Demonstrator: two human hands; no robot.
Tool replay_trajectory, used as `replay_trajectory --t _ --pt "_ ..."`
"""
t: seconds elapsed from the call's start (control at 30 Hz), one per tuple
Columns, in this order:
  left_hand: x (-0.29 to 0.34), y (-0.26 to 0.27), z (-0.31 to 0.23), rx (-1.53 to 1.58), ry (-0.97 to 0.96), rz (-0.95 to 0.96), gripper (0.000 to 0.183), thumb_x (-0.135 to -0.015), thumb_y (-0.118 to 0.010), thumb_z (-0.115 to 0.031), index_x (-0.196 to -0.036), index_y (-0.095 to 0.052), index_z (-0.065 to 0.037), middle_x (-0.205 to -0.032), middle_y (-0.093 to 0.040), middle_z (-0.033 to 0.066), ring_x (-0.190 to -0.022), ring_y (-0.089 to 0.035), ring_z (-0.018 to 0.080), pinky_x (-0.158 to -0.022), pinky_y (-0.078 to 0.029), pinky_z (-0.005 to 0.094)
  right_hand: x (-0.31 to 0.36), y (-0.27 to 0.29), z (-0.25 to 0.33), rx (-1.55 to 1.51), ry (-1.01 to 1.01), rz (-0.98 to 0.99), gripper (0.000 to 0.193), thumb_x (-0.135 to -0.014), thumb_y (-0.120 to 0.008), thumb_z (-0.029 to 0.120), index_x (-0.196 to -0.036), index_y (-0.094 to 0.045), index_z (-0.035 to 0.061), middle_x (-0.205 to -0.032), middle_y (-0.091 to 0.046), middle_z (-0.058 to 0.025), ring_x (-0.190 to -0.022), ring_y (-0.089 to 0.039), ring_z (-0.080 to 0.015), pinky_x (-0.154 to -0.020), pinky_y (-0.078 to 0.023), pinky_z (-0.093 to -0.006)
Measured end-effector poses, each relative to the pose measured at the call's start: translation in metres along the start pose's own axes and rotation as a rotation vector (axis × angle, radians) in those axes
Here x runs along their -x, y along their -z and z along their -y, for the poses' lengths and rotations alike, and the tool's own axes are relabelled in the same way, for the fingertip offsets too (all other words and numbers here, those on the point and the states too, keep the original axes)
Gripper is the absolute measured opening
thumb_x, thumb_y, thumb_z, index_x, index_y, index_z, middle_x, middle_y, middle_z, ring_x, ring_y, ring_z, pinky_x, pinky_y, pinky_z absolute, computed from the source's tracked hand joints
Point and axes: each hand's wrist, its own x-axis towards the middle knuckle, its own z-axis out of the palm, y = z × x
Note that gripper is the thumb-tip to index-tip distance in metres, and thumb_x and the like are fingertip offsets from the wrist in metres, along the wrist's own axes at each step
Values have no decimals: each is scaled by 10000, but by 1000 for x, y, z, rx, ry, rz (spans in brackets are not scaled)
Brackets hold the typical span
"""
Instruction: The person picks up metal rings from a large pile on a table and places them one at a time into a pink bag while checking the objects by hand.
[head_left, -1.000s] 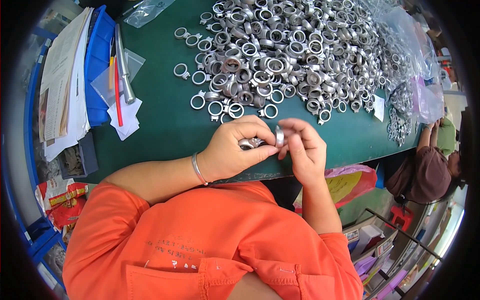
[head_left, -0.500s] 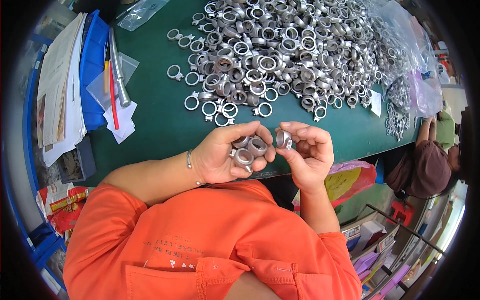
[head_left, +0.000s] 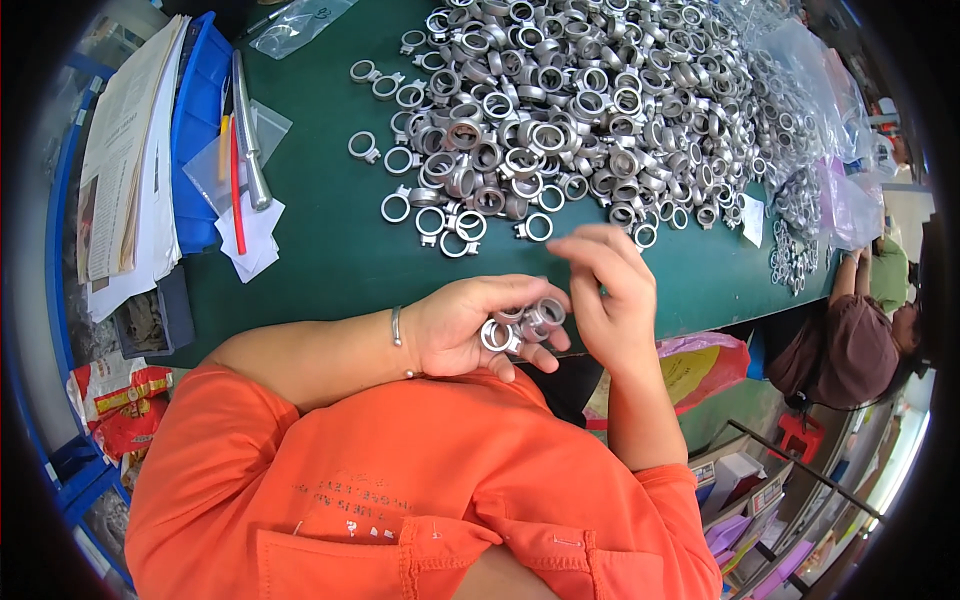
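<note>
Several silver metal rings, each with a small lug on its side, rest in my left hand. Its palm is turned up, with the fingers curled round them. Just right of it, my right hand is raised over the table edge, its fingers loosely bent and apart, slightly blurred. No ring shows between those fingers; the inside of that hand is partly hidden. Beyond both hands spreads a large pile of similar rings on the green table.
At left are a blue tray, stacked papers, a red pen and a tapered metal rod. Clear plastic bags border the pile at right. Another person sits at far right, beside a red stool.
My right hand has lifted away from my left, and the ring it pinched no longer shows in its fingers. My left hand has moved slightly right and lower, and its rings have shifted.
</note>
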Motion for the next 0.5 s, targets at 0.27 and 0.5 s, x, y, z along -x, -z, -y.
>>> replay_trajectory --t 0.27,0.5 --pt "3 -14 -2 -234 -234 -204 72 -841 -572 -94 -857 -540 -31 -847 -582 116 -704 -610 172 -420 -447 209 4 -10 -18 -140 -198 47 118 -725 -638 -28 -821 -590 22 -721 -567 -89 -664 -551 -219 -587 -441 -276" --pt "3 -21 -1 -549 -494 -392 148 -820 -634 -136 -908 -589 -24 -767 -573 32 -593 -537 66 -411 -396 188 18 -2 -8 -310 -48 35 131 -723 -632 -48 -819 -581 25 -744 -593 -95 -664 -565 -214 -584 -447 -263"
